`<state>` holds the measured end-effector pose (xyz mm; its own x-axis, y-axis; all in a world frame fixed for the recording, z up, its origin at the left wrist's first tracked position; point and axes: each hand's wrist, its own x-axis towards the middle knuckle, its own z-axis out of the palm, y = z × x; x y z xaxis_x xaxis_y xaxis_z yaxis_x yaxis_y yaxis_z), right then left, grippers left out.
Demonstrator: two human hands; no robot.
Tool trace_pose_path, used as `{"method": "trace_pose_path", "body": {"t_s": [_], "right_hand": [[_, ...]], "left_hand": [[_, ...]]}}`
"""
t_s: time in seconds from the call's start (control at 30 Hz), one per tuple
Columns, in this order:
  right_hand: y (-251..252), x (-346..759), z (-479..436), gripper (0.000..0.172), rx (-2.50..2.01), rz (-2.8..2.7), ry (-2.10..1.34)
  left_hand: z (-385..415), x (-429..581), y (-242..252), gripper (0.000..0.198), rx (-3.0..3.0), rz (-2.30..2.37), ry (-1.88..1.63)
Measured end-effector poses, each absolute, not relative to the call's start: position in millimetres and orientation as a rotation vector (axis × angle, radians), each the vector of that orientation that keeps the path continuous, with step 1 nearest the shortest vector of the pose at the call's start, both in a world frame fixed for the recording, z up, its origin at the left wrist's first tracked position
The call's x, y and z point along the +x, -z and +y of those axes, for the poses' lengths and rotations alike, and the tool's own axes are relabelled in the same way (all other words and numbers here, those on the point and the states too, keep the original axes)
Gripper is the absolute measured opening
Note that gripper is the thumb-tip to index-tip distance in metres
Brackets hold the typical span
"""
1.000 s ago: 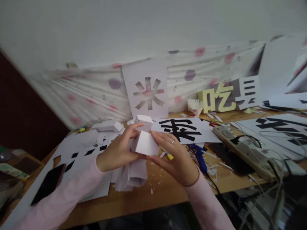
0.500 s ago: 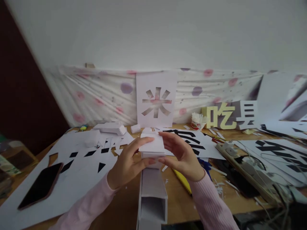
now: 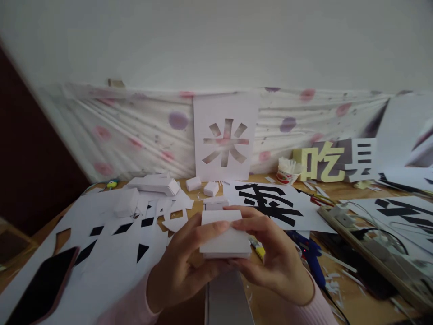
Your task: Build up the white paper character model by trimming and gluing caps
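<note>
Between my two hands is a small white paper box [image 3: 225, 239], its flat end turned up toward me. My left hand [image 3: 186, 262] grips its left side, with the fingers on top and the thumb below. My right hand [image 3: 272, 255] closes on the right side the same way, and the fingertips of both hands nearly meet. Under the hands a long white foam-board or card piece [image 3: 227, 300] runs toward me; whether the box touches it I cannot tell. Another white piece [image 3: 215, 203] shows just behind the box.
A white sheet with a cut-out character [image 3: 199, 135] leans on the wall. To the left lie a phone [image 3: 43, 284] and cut paper [image 3: 111, 253]. At right are a blue glue gun [image 3: 313, 257], a power strip [image 3: 365, 253], paper scraps and cut-out characters [image 3: 323, 162].
Both hands have come nearer to me with the white box, which now looks larger. Two small white blocks and the glue gun show more fully behind and beside them.
</note>
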<state>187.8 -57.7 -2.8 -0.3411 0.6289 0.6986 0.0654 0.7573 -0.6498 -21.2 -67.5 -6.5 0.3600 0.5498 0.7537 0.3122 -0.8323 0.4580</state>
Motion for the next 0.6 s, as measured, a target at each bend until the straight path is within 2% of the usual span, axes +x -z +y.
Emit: {"method": "trace_pose_path", "body": {"t_s": [0.1, 0.33, 0.43, 0.6], "right_hand": [[11, 191, -60, 0.050, -0.585, -1.798, -0.656], [22, 197, -59, 0.046, -0.585, -1.637, -0.668], [24, 200, -57, 0.046, -0.559, -1.595, -0.657], [25, 210, -58, 0.050, -0.390, -1.506, -0.889]], "left_hand": [[-65, -17, 2, 0.049, 2.398, 0.708, -1.404], [-56, -1, -1, 0.043, 2.415, 0.710, -1.397], [-58, 5, 3, 0.041, 2.469, 0.822, -1.438], [-74, 19, 3, 0.031, 2.415, 1.075, -1.442]]}}
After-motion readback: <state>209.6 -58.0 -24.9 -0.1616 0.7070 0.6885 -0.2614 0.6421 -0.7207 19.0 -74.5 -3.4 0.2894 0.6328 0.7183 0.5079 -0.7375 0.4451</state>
